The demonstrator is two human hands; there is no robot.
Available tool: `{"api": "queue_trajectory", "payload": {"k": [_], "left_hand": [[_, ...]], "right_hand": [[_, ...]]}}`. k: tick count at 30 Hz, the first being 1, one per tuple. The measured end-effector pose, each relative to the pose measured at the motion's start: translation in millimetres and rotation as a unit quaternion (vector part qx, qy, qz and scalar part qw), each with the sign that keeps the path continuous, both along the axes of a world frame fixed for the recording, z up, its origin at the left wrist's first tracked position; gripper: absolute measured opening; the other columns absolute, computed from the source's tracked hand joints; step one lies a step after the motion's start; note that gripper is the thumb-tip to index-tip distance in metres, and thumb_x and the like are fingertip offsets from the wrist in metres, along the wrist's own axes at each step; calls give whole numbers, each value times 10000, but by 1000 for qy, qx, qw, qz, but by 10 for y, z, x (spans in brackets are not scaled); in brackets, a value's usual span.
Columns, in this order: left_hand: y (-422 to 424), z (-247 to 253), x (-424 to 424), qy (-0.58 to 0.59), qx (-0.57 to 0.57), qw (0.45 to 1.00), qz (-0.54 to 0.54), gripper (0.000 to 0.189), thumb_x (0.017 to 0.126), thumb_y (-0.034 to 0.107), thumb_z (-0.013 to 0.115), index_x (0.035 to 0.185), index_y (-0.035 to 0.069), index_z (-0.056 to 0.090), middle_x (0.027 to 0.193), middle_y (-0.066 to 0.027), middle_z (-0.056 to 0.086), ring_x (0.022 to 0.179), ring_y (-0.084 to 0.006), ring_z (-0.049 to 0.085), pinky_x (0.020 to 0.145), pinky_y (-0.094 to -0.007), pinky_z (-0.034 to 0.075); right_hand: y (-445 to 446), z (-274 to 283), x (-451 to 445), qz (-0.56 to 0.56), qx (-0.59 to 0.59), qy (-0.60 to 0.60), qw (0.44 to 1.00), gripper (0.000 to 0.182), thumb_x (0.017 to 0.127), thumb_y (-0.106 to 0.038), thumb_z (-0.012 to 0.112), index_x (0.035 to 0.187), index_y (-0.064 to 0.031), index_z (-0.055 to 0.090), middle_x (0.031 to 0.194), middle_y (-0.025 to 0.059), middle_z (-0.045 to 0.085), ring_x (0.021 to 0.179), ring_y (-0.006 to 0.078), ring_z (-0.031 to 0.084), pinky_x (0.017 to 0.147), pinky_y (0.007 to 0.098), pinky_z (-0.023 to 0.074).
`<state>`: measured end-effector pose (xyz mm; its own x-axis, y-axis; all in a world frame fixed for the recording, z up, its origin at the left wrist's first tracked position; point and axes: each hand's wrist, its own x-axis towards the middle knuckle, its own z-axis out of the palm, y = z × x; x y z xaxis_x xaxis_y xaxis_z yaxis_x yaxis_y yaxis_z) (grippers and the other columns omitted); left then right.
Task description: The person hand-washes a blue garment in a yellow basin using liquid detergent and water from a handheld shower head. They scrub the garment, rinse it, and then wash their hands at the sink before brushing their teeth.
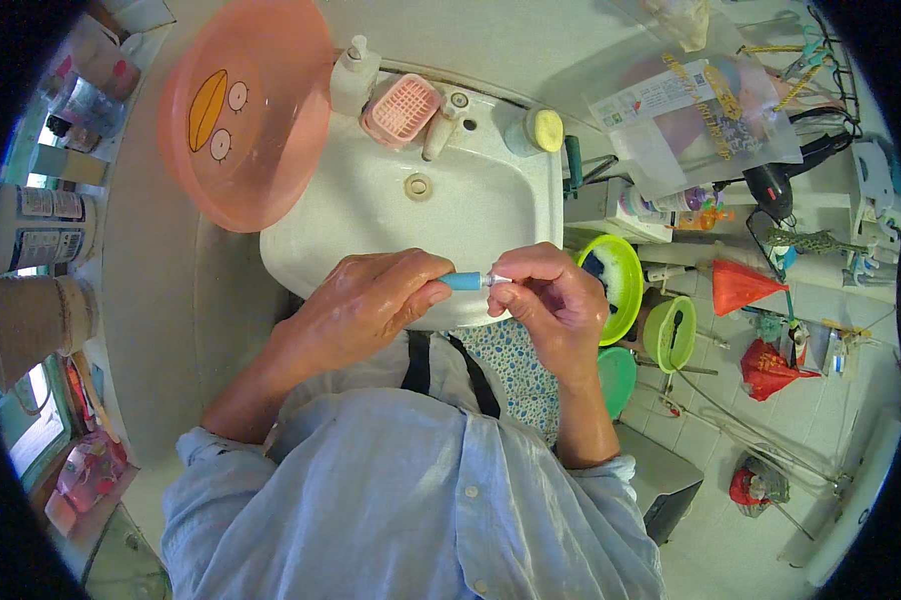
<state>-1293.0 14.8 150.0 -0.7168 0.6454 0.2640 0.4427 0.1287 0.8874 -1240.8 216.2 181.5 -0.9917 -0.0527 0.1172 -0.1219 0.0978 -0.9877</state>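
Over the front rim of a white washbasin, my left hand grips a slim blue cylindrical object, most of it hidden in the fist. The fingertips of my right hand pinch a small silvery-white end piece of the same object. Whether the two parts are joined is too small to tell. Both hands look wet. Behind them are the basin's drain and its faucet.
A large pink plastic basin leans at the left. On the back ledge stand a white pump bottle, a pink soap dish and a jar topped with yellow. Right of the washbasin, a lime-green basin contains suds.
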Motion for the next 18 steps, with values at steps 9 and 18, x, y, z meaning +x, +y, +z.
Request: {"api": "queue_trajectory", "payload": {"k": [9,18], "left_hand": [[-1,-14,15,-46,-8,999,3,159,881,126,560,988,15,523,789,-167,579,676,-354,577,559,-411,446],[35,-1,6,-33,4,999,16,152,877,118,562,981,14,521,782,-163,578,671,-354,577,558,-413,446]], "right_hand": [[14,-17,-15,11,19,-25,999,169,800,46,626,964,31,590,903,102,600,710,134,611,649,244,524],[30,-34,-37,8,13,-10,1000,166,807,45,618,968,25,582,901,103,595,731,137,610,680,246,521]]}}
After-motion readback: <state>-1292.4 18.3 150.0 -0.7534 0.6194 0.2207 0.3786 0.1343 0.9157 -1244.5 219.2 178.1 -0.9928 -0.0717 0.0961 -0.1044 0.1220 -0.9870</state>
